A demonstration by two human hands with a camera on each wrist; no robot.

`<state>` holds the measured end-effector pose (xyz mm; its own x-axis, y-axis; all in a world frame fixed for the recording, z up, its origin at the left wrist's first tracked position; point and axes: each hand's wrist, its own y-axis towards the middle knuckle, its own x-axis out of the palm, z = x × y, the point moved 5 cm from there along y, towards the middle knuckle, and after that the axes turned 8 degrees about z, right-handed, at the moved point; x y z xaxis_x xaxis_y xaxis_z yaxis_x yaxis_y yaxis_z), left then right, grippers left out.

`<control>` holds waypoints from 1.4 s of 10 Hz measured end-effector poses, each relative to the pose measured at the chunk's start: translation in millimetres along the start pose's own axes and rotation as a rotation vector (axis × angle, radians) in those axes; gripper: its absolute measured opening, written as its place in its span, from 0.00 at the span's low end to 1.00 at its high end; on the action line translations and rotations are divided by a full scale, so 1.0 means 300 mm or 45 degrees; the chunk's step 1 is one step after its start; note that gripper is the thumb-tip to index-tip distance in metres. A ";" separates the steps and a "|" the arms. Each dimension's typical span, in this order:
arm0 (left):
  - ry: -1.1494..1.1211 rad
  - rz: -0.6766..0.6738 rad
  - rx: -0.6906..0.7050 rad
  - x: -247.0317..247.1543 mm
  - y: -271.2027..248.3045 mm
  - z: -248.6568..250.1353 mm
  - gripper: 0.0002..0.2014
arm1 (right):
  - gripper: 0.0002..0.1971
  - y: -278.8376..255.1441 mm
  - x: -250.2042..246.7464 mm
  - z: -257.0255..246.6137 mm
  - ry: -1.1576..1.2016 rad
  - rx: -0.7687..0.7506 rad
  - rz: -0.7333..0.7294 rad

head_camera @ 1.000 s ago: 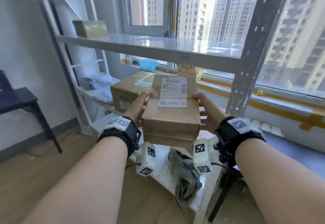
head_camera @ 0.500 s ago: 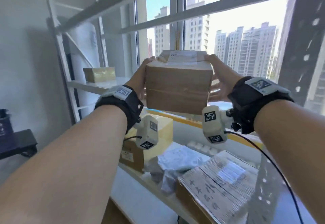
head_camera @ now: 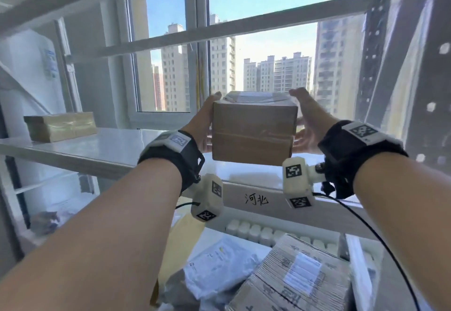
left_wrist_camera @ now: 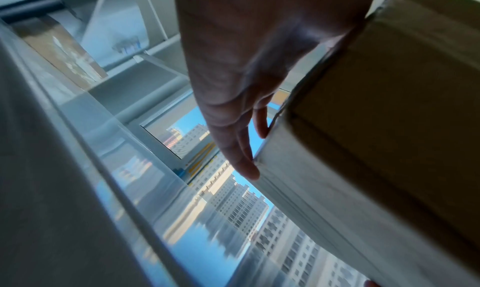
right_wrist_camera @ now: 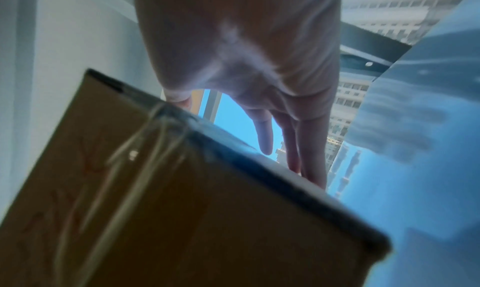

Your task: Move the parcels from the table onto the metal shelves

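Observation:
I hold a brown taped cardboard parcel (head_camera: 253, 135) between both hands at the level of the glossy metal shelf (head_camera: 97, 147). My left hand (head_camera: 200, 125) lies flat on its left side, with the thumb at the top edge. The right hand (head_camera: 310, 120) is against its right side. In the left wrist view the left hand (left_wrist_camera: 233, 106) runs its fingers straight along the parcel (left_wrist_camera: 389, 127). In the right wrist view the right hand (right_wrist_camera: 259, 86) has straight fingers past the parcel (right_wrist_camera: 155, 209), above the reflective shelf (right_wrist_camera: 415, 168). Whether the parcel's base touches the shelf cannot be told.
A yellowish wrapped parcel (head_camera: 61, 126) sits at the shelf's far left. On the lower shelf lie a taped labelled box (head_camera: 300, 279), a pale poly bag (head_camera: 219, 266) and a yellow envelope (head_camera: 185, 237). A perforated upright (head_camera: 415, 91) stands right. A crossbeam (head_camera: 219, 32) runs overhead.
Both hands have raised the parcel from the lower shelf's height to the upper shelf and carried it forward over that shelf. The hands stay on its sides.

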<state>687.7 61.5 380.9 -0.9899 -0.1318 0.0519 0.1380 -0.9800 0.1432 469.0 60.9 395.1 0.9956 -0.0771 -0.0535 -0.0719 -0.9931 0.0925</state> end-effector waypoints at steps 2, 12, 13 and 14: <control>0.182 -0.207 -0.080 0.103 0.116 -0.059 0.26 | 0.45 0.047 -0.082 0.073 -0.066 0.084 0.219; 0.129 -0.227 -0.274 0.008 0.087 -0.110 0.48 | 0.29 -0.112 0.024 0.088 -0.056 0.030 0.528; 0.227 -0.203 -0.181 -0.007 0.046 -0.080 0.37 | 0.32 -0.164 0.026 0.054 -0.309 -0.063 0.600; 0.381 -0.103 -0.050 -0.037 -0.019 -0.037 0.33 | 0.29 -0.229 0.030 0.009 -0.543 -0.198 0.641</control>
